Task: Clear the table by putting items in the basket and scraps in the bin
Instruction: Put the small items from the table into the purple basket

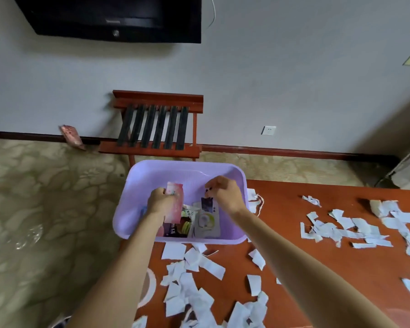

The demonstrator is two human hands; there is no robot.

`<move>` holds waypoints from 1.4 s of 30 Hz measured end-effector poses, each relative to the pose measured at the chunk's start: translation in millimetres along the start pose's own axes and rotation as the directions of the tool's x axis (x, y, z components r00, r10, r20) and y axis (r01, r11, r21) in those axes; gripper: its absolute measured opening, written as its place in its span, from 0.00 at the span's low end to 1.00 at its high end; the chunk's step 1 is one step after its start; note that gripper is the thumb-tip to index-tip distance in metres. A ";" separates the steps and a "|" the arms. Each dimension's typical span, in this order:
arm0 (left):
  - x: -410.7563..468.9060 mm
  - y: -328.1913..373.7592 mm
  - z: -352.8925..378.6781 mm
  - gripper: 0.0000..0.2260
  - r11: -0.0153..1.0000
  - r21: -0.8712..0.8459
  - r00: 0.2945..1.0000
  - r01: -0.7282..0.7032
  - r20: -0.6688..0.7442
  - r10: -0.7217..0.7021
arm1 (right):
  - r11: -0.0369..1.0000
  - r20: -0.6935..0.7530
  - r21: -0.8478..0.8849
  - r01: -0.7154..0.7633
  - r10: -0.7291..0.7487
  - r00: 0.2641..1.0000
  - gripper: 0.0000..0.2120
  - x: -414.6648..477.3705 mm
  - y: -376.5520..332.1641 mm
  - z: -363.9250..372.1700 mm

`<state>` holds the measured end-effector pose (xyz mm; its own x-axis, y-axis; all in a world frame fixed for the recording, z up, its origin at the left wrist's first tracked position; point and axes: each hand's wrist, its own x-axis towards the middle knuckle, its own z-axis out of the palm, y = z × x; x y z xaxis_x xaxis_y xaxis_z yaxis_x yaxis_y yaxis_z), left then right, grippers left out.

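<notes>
A person's two bare arms reach forward over a reddish-brown wooden table toward a shallow lilac plastic basket that sits at the table's far left corner, part of it overhanging the edge above a patterned beige carpet.

The left hand is closed around a pink packet, held upright over the left side of the basket. The right hand hovers over the right side of the basket, its fingertips pinched on the top of a small dark card that hangs just above the things already inside.

On the basket floor lie a dark purple snack packet, a round yellow-green item and a pale pouch with a circle printed on it, all crowded against the near wall.

Torn white paper scraps litter the table: a thick heap close to the person below the basket, and another spread far to the right.

Beyond the table, a wooden luggage rack with black straps stands against a white wall. A second pink packet leans on the baseboard to its left, and the lower edge of a black television hangs above.
</notes>
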<state>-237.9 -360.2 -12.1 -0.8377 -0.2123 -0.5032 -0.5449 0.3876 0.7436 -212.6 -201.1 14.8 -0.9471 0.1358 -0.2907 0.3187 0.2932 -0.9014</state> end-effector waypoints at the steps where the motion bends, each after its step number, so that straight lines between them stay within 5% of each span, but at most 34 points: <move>1: 8.0 -4.7 -6.5 0.10 0.998 0.056 1.000 -0.003 0.004 0.003 | 0.999 0.015 0.027 -0.034 0.034 0.999 0.17 3.9 1.9 5.8; 6: 31.5 -23.9 -29.1 0.18 0.900 0.434 0.997 -0.037 -0.050 0.064 | 0.980 0.111 0.120 -0.162 0.149 0.983 0.14 21.1 11.6 34.9; 10: 35.0 -33.2 -36.5 0.24 0.769 0.630 0.993 -0.110 0.039 0.110 | 0.978 0.100 0.122 -0.168 0.157 0.983 0.13 29.5 16.7 54.1; 16: 32.7 -23.0 -47.4 0.23 0.787 0.601 0.988 -0.139 0.025 0.155 | 0.969 0.101 0.137 -0.208 0.195 0.976 0.13 30.3 20.5 63.2; 21: 56.8 -8.4 -34.2 0.20 0.782 0.508 0.928 -0.361 0.116 0.353 | 0.974 0.004 0.139 -0.176 0.177 0.984 0.15 37.8 23.1 62.2; 23: 68.9 -4.4 -29.2 0.19 0.666 0.594 0.887 -0.451 0.215 0.408 | 0.981 -0.007 0.116 -0.155 0.157 0.988 0.15 42.5 22.6 61.1; 27: 79.5 10.1 -31.8 0.25 0.231 0.775 0.771 -0.588 0.452 0.448 | 0.996 -0.040 -0.018 -0.089 0.088 0.995 0.14 54.5 18.1 56.6; 32: 99.7 13.5 -28.8 0.18 0.080 0.792 0.749 -0.605 0.533 0.393 | 0.981 -0.026 -0.190 0.024 -0.029 0.999 0.15 69.8 18.3 60.4; 36: 112.2 6.5 -21.5 0.17 0.035 0.779 0.726 -0.626 0.566 0.389 | 0.957 0.002 -0.284 0.065 -0.067 0.998 0.15 80.5 22.7 70.8; 42: 124.9 -16.2 -18.4 0.14 0.214 0.739 0.746 -0.639 0.529 0.404 | 0.960 0.002 -0.277 0.046 -0.047 0.999 0.14 85.8 22.8 77.3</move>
<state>-334.4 -409.5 -78.9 -0.8258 0.4727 -0.3076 0.4465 0.8812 0.1555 -289.5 -255.9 -55.6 -0.9611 0.1198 -0.2488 0.2729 0.5497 -0.7896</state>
